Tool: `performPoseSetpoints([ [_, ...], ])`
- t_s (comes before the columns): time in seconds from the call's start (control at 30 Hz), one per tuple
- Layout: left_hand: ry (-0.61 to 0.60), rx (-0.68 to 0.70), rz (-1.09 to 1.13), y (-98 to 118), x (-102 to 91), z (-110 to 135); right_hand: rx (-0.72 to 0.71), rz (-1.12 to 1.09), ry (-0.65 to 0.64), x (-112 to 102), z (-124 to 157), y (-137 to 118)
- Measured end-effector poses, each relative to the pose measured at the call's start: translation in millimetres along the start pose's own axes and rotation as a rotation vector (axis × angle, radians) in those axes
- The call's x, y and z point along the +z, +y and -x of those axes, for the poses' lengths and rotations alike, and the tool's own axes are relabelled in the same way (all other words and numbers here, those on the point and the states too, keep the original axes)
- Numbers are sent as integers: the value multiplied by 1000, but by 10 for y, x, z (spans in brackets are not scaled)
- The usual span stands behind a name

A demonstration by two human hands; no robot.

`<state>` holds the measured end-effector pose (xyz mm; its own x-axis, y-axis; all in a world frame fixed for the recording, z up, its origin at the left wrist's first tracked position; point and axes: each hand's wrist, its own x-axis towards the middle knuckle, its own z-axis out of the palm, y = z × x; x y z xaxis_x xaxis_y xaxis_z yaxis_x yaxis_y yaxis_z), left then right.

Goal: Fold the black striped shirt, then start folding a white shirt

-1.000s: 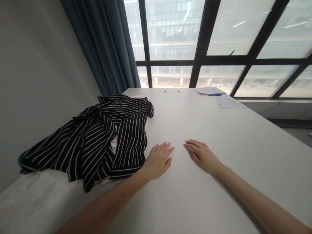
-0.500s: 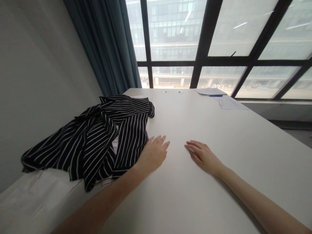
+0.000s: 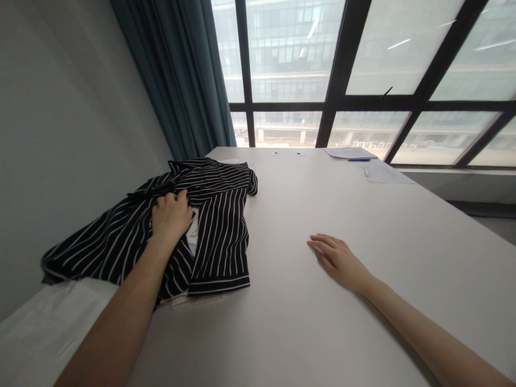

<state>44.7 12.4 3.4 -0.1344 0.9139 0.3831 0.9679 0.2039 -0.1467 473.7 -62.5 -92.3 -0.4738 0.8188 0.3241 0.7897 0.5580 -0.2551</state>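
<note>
From my end I've got the L hand (image 3: 172, 215) on top of the striped garment (image 3: 221, 236), black w/ white lines, which lies rumpled on the L side of the white table (image 3: 282, 322). L fingers are bent down into the folds nr the garment's middle; tips are hidden by cloth & knuckles, so can't tell if they're pinching fabric or just pressing. Just R of that hand a gap in the garment shows a bit of white material (image 3: 192, 234). My R hand (image 3: 336, 260) rests palm-down on bare tabletop, well apart from the garment, fingers pressed together & slightly bent, pointing L. Pale sheet-like stuff (image 3: 80, 306) lies nr the L forearm, lower L; can't tell if cloth or paper. Far R end of table: papers (image 3: 350, 152) w/ a blue pen (image 3: 359, 159) at their near edge, plus a thin whitish sheet (image 3: 387, 173) closer in. Behind: blue curtain (image 3: 185, 70) on the L, dark-framed window (image 3: 290, 48) beside it.
</note>
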Motion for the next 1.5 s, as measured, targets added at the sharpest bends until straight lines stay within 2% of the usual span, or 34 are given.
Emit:
performPoseSetpoints([
  [0.17, 29, 28, -29, -24, -55, -5, 5, 1, -10, -5, 2, 4],
  [0.3, 43, 39, 66, 38, -61, -17, 7, -3, -3, -1, 4, 4],
  [0.47, 50, 159, 261, 374, -41, 28, 4, -2, -6, -5, 4, 7],
  [0.6, 0, 245, 395, 635, -29, 156, 3, -2, -4, -9, 2, 1],
  [0.83, -22, 357, 518, 854, -39, 328, -5, -7, 18, 0, 0, -4],
  [1.3, -82, 499, 282, 1163, -88, 673, -8, -11, 16, 0, 5, 5],
  [1.5, -170, 619, 375, 1372, -71, 974, -7, -5, 17, -9, 12, -5],
])
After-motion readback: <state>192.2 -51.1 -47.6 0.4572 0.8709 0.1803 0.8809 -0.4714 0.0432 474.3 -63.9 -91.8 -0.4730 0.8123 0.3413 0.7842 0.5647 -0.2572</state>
